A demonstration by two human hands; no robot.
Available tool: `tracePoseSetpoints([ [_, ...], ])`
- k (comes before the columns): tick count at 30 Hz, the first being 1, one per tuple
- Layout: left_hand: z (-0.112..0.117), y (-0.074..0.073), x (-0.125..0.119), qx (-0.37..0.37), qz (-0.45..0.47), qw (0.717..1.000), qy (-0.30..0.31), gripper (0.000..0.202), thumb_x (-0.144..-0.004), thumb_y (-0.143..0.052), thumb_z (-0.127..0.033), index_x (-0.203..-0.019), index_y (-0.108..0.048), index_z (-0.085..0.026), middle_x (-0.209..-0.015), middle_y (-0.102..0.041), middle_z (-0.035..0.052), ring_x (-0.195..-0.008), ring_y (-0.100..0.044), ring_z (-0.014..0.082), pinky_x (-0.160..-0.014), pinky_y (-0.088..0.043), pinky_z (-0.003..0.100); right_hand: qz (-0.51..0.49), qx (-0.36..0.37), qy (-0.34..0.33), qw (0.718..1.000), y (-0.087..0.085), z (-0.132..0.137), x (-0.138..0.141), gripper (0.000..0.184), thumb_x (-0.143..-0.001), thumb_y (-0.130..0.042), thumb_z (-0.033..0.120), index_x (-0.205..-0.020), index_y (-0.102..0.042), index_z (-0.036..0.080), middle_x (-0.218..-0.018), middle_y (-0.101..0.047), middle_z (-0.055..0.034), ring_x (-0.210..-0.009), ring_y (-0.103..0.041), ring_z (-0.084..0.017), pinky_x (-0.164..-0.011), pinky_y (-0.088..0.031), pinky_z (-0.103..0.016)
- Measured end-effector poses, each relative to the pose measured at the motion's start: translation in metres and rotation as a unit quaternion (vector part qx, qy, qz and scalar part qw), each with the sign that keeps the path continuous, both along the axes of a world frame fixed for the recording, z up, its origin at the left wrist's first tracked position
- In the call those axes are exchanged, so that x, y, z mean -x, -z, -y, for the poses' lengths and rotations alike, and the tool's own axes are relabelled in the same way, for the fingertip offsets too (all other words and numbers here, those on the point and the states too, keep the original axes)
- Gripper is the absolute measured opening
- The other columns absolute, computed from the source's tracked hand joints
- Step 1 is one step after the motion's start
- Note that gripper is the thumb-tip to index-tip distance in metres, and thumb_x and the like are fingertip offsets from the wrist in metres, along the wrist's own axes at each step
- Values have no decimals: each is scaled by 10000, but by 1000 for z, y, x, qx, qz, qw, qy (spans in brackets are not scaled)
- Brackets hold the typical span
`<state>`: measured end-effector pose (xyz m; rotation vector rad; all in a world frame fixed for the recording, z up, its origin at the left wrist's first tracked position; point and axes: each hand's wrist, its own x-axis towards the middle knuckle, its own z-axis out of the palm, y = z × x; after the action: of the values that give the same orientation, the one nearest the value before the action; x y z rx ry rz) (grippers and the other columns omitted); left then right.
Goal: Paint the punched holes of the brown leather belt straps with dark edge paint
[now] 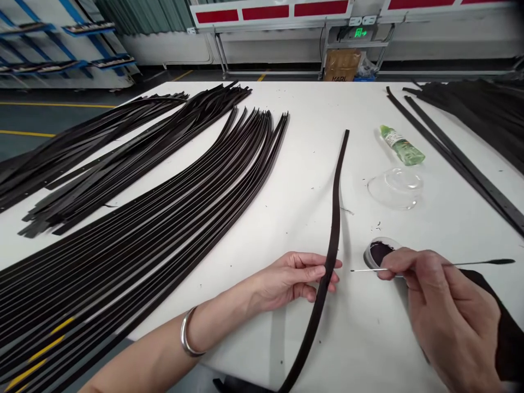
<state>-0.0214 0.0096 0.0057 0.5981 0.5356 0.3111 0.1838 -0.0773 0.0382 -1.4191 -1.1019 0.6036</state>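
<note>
Between thumb and fingers, my left hand (292, 278) grips a long dark brown strap (336, 213), held up on its edge above the white table. The strap's far end points away from me and its near end runs down past the table's front edge. My right hand (444, 300) pinches a thin metal stick with a dark flattened end (499, 262). Its small tip points left, a short way from the strap and apart from it. Partly behind my right fingers stands a small round dish (370, 254) with dark paste or liquid in it.
Many dark straps (196, 202) lie in rows on the left of the white table (303, 158), with more strips (470, 120) at the far right. A green squeeze pouch (403, 146) and a clear plastic lid (397, 185) lie beyond the dish. Dark crumbs dot the tabletop.
</note>
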Motion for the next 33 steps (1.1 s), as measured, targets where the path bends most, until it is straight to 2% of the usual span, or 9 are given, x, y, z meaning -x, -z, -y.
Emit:
tracePoseSetpoints([
  [5, -3, 1, 2, -21, 20, 999, 16, 398, -798, -753, -171, -1190, -683, -177, -1006, -691, 72, -917, -674, 136, -670, -467, 161, 25, -22, -19, 999, 7, 2, 4, 268, -984, -488, 294, -830, -685, 198, -824, -665, -58, -792, -635, -194, -734, -508, -360],
  [11, -3, 1, 3, -1, 14, 1000, 25, 423, -795, -761, -199, -1208, -669, -204, -916, -710, 49, -820, -699, 147, -682, -492, 212, 48, -110, -78, 990, 9, 2, 6, 249, -967, -444, 99, -819, -625, 186, -832, -669, -52, -795, -635, -181, -712, -503, -357],
  [15, 0, 3, 0, 11, 11, 1000, -1, 365, -750, -803, -208, -1104, -720, -178, -918, -736, 63, -810, -705, 159, -786, -524, 278, 146, -152, -105, 972, 14, 0, 7, 253, -921, -439, 2, -918, -632, 166, -856, -672, -56, -829, -644, -185, -746, -512, -378],
  [18, 2, 3, -2, 24, -1, 999, -27, 326, -706, -833, -206, -1013, -746, -140, -902, -749, 75, -803, -711, 180, -828, -543, 334, 174, -192, -140, 956, 17, -3, 8, 273, -886, -435, -50, -960, -605, 150, -875, -668, -64, -829, -635, -190, -719, -521, -395],
  [25, 2, 1, -3, 43, -1, 999, -31, 288, -714, -811, -141, -993, -741, -114, -889, -747, 82, -869, -703, 189, -902, -558, 415, 231, -234, -159, 931, 17, -8, 11, 330, -832, -445, -113, -995, -574, 143, -868, -659, -65, -813, -623, -185, -631, -506, -353],
  [33, 2, -1, -3, 37, 6, 999, -26, 292, -728, -770, -77, -1016, -732, -107, -885, -737, 81, -884, -696, 189, -910, -564, 435, 235, -238, -166, 928, 22, -8, 10, 318, -812, -450, -136, -942, -599, 113, -855, -651, -72, -794, -622, -185, -619, -505, -353],
])
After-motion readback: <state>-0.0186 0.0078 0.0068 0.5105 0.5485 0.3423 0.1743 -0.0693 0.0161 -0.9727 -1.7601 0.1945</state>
